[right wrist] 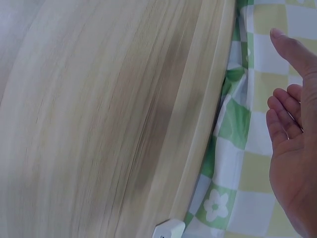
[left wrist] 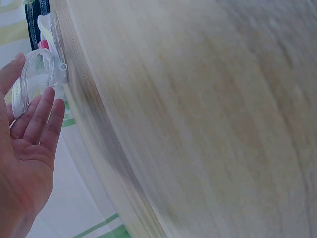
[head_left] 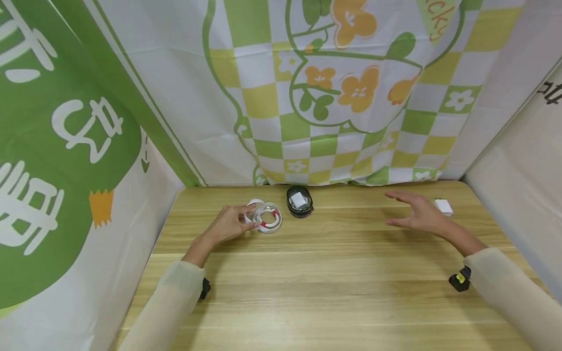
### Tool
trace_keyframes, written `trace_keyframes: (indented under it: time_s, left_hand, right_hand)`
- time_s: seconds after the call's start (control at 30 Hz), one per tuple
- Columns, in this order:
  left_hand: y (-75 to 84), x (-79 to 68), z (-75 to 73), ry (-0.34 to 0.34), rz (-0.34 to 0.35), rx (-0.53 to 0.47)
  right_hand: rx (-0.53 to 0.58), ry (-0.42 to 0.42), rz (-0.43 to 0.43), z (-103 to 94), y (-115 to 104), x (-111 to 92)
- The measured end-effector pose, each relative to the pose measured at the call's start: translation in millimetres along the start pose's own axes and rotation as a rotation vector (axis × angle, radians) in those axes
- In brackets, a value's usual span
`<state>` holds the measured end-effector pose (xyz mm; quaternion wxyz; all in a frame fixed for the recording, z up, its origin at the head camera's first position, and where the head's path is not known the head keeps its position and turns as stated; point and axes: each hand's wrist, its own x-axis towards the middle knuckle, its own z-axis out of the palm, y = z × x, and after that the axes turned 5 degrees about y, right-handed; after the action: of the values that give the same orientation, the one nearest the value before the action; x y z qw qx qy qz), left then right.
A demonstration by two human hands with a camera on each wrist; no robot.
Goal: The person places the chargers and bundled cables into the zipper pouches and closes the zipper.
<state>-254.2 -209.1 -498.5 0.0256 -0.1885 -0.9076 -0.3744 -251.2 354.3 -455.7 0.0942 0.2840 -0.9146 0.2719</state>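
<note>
My left hand [head_left: 229, 223] is at the far left of the table, its thumb and fingers pinching the left edge of a coiled white cable [head_left: 277, 225] with red ties. In the left wrist view the coil [left wrist: 51, 67] looks clear and glossy, with the fingertips around its near side. Just right of it sits a small black pouch [head_left: 291, 208] with a white block [head_left: 298, 200] showing inside. My right hand [head_left: 420, 213] hovers over the far right, thumb and fingers spread apart and holding nothing. Beside its back lies a white charger [head_left: 444, 207].
The wooden table [head_left: 333, 292] ends at a patterned fabric curtain [head_left: 307, 141] behind these things. More printed fabric hangs on the left [head_left: 110, 273] and right sides. A black wrist camera [head_left: 460, 279] is strapped at the right sleeve.
</note>
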Motion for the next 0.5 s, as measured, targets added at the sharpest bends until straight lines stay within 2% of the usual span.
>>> trace_keyframes:
  time_s: [0.37, 0.5]
  left_hand:
    - [-2.3, -0.2, 0.7, -0.007, -0.003, 0.002]
    - [-2.4, 0.5, -0.1, -0.006, -0.002, 0.004]
  right_hand:
    - [-0.044, 0.017, -0.052, -11.2, 9.4, -8.8]
    - [-0.066, 0.018, -0.045, -15.8, 15.2, -11.4]
